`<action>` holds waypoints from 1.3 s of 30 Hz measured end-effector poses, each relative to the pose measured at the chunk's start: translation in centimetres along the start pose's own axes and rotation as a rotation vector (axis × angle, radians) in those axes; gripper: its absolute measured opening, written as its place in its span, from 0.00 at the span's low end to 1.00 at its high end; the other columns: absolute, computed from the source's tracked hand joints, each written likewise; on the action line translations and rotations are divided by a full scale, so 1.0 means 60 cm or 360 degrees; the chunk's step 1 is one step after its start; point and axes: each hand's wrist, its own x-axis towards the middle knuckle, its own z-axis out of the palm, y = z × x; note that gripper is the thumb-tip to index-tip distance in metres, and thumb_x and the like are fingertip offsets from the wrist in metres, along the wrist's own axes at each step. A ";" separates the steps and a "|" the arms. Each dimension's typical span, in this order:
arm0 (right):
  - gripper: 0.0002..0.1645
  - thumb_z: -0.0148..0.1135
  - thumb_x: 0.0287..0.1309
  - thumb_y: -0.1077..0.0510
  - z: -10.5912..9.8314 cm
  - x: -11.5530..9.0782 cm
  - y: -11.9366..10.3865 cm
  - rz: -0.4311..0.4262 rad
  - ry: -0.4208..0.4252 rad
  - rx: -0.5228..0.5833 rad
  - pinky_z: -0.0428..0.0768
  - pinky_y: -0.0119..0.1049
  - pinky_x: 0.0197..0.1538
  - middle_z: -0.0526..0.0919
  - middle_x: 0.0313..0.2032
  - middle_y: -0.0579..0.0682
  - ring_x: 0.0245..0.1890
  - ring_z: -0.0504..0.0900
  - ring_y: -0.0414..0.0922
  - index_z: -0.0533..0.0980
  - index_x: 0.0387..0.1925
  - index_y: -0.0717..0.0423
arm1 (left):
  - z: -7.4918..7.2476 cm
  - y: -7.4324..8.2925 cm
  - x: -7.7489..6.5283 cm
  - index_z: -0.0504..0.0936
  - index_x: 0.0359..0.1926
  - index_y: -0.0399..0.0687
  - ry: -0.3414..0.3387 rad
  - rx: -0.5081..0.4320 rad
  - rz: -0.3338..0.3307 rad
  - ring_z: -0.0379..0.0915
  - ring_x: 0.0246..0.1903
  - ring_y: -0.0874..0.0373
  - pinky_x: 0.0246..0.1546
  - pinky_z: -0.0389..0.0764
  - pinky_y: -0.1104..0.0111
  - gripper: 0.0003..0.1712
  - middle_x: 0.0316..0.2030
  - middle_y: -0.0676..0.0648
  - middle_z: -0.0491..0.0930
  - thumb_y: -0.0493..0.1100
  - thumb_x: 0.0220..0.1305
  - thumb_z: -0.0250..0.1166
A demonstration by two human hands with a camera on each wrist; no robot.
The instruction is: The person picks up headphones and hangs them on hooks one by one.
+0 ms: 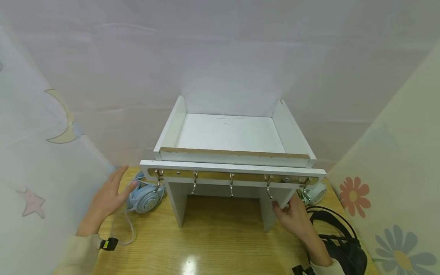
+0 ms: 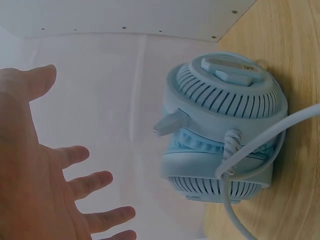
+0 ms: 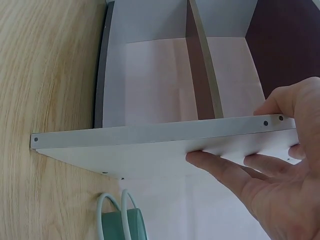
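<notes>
A white shelf (image 1: 233, 166) with a tray-like top and several metal hooks along its front stands on the wooden table. My right hand (image 1: 297, 219) grips its right side panel (image 3: 150, 134), thumb on the inner face and fingers along the outer face. To the left, my left hand (image 1: 107, 195) is spread beside light-blue headphones (image 1: 146, 198), which lie on the table by the shelf's left panel. A visible gap separates that hand from the headphones in the left wrist view, and it holds nothing.
A pale green object (image 1: 317, 193) with a looped cord sits behind the right panel. A black bag-like item with straps (image 1: 347, 254) lies at the table's right edge. A white cable (image 1: 132, 231) trails from the headphones. Light curtains (image 1: 220, 57) surround the table.
</notes>
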 end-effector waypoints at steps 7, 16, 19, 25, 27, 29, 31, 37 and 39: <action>0.29 0.67 0.57 0.75 0.001 0.002 0.000 -0.0018 -0.0020 0.0025 0.85 0.34 0.30 0.85 0.49 0.61 0.44 0.84 0.40 0.71 0.61 0.66 | 0.011 -0.031 0.030 0.41 0.86 0.37 -0.0198 -0.0297 -0.0097 0.52 0.73 0.16 0.66 0.61 0.24 0.48 0.80 0.22 0.49 0.62 0.85 0.49; 0.30 0.67 0.57 0.75 0.002 0.002 -0.003 0.0004 -0.0024 0.0045 0.83 0.33 0.29 0.85 0.49 0.62 0.42 0.83 0.39 0.71 0.61 0.67 | 0.026 -0.063 0.050 0.38 0.85 0.33 -0.0341 -0.0392 -0.0269 0.50 0.72 0.14 0.66 0.60 0.23 0.52 0.79 0.19 0.46 0.67 0.84 0.44; 0.29 0.66 0.58 0.76 0.002 0.001 -0.003 0.0006 -0.0043 0.0068 0.83 0.33 0.28 0.85 0.49 0.62 0.41 0.82 0.39 0.71 0.61 0.67 | 0.032 -0.070 0.056 0.38 0.84 0.31 -0.0380 -0.0356 -0.0320 0.48 0.74 0.15 0.67 0.58 0.23 0.54 0.79 0.19 0.46 0.69 0.83 0.44; 0.30 0.67 0.59 0.74 0.001 0.003 0.000 0.0008 -0.0070 0.0049 0.82 0.32 0.29 0.85 0.50 0.63 0.41 0.83 0.40 0.71 0.63 0.67 | 0.043 -0.073 0.067 0.36 0.84 0.29 -0.0459 -0.0375 -0.0388 0.46 0.76 0.16 0.70 0.57 0.25 0.57 0.78 0.17 0.46 0.69 0.82 0.47; 0.30 0.67 0.59 0.74 0.000 0.003 0.002 0.0010 -0.0068 0.0032 0.81 0.32 0.28 0.85 0.50 0.62 0.40 0.82 0.39 0.71 0.63 0.67 | 0.045 -0.073 0.072 0.36 0.83 0.28 -0.0500 -0.0384 -0.0406 0.46 0.76 0.17 0.71 0.57 0.26 0.56 0.78 0.17 0.45 0.67 0.82 0.48; 0.30 0.67 0.58 0.74 0.000 0.002 0.003 0.0014 -0.0075 0.0025 0.81 0.32 0.29 0.85 0.50 0.62 0.40 0.83 0.41 0.71 0.63 0.67 | 0.046 -0.075 0.077 0.34 0.83 0.28 -0.0556 -0.0375 -0.0436 0.47 0.75 0.16 0.71 0.59 0.27 0.55 0.78 0.17 0.45 0.65 0.83 0.48; 0.30 0.67 0.59 0.73 -0.001 0.000 0.003 0.0025 -0.0088 0.0027 0.81 0.32 0.29 0.84 0.50 0.62 0.40 0.83 0.42 0.71 0.62 0.67 | 0.048 -0.079 0.080 0.34 0.83 0.28 -0.0610 -0.0379 -0.0472 0.48 0.75 0.16 0.70 0.63 0.28 0.54 0.78 0.17 0.44 0.61 0.82 0.49; 0.29 0.66 0.60 0.73 -0.003 0.000 0.002 0.0018 -0.0091 0.0026 0.80 0.32 0.30 0.84 0.49 0.62 0.40 0.81 0.41 0.70 0.63 0.66 | 0.059 -0.087 0.088 0.36 0.83 0.27 -0.0664 -0.0427 -0.0540 0.49 0.74 0.16 0.63 0.74 0.31 0.54 0.78 0.15 0.41 0.60 0.81 0.53; 0.30 0.66 0.60 0.73 -0.005 -0.001 0.002 0.0012 -0.0085 0.0019 0.80 0.32 0.30 0.84 0.50 0.62 0.40 0.81 0.39 0.70 0.63 0.67 | 0.064 -0.088 0.091 0.37 0.83 0.27 -0.0660 -0.0452 -0.0572 0.50 0.74 0.17 0.63 0.74 0.33 0.55 0.78 0.15 0.41 0.61 0.80 0.53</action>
